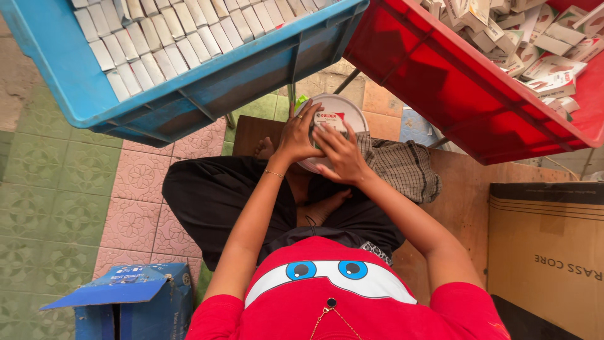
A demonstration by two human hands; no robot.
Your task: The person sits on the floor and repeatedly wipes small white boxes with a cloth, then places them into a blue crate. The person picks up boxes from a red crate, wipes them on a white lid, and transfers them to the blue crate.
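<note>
Both hands meet over the lap, fingers closed on a small white-and-red box (329, 119): the left hand (297, 135) grips its left side, the right hand (340, 154) its near right edge. A white round bowl (349, 106) sits just behind, between the blue crate (207, 88) and the red crate (440, 75).

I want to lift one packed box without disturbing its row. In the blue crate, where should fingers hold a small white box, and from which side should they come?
Probably from above. The small white boxes stand on edge in tight rows inside the blue crate, so only their narrow top edges show. Pinch one across its top edge, at the two short ends, and draw it straight up; the crate walls and neighbouring boxes block the sides.
</note>
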